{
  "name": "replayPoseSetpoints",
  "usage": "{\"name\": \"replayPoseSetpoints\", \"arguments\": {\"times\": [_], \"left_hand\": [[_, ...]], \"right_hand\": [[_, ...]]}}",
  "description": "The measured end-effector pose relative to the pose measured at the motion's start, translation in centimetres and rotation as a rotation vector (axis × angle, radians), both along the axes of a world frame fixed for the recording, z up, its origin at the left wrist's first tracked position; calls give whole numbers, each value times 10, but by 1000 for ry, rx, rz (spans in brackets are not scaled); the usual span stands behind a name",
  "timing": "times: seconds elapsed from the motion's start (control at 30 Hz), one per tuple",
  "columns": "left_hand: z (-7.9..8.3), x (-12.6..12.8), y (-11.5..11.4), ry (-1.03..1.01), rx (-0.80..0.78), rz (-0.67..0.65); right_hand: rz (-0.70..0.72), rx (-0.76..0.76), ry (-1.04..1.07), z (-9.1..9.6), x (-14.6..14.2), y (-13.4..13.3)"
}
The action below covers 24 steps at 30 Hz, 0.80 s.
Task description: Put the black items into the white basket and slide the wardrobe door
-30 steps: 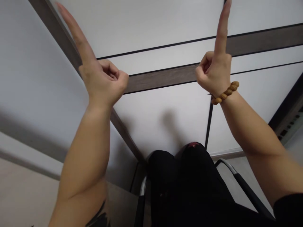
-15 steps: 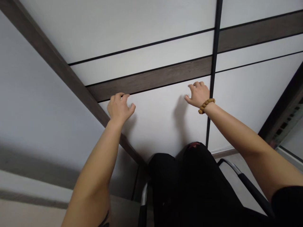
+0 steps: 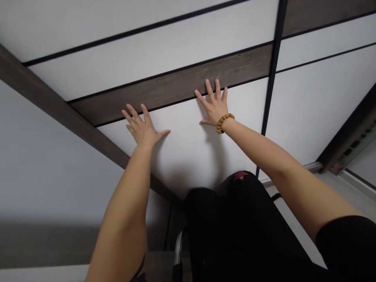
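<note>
Closest to the camera are the knees point(image 3: 236, 199) in black trousers, with a chrome chair frame point(image 3: 178, 247) just beside them at the lower left. A black sleeve point(image 3: 343, 246) covers the upper right arm, and both bare forearms reach forward and up.

The left hand point(image 3: 143, 127) and the right hand point(image 3: 214, 107) are both empty, palms toward a white panel point(image 3: 188, 143). The fingers point(image 3: 209, 89) are spread wide and straight on both hands, neither clenched nor grasping anything. From this angle, I cannot tell whether the palms press on the panel or stop just short of it. A wooden bead bracelet point(image 3: 225, 122) circles the right wrist.

The white panel stands ahead of the person, directly beyond the knees. The right fingertips reach the lower edge of a dark wood-grain band point(image 3: 172, 84) above it, and the left fingertips sit just below that band. A black vertical strip point(image 3: 273, 66) runs to the right of the right hand, and a dark diagonal beam point(image 3: 58, 102) crosses to the left.

No panel looks opened, shifted or out of line, and neither hand carries anything, so the pictures show no finished handling. What remains cannot be told from this view.
</note>
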<state>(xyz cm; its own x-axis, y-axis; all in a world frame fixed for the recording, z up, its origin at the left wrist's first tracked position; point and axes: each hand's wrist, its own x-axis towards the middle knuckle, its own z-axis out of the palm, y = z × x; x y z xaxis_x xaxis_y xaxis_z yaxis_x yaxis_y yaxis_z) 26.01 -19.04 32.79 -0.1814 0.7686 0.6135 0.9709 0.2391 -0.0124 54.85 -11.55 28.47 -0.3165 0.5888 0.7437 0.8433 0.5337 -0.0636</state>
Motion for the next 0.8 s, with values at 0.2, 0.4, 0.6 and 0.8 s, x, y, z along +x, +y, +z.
{"name": "replayPoseSetpoints", "arguments": {"times": [0.2, 0.4, 0.6, 0.8], "left_hand": [[-1, 10, -6, -87, 48, -158], [-9, -20, -28, -94, 105, -148], [-18, -66, -32, -4, 66, -29], [-25, -65, -26, 2, -1, -43]], "right_hand": [[-11, -56, -15, 0, 5, 4], [-58, -47, 5, -2, 13, 6], [-101, -81, -6, -7, 25, 8], [-149, -147, 40, -8, 33, 4]]}}
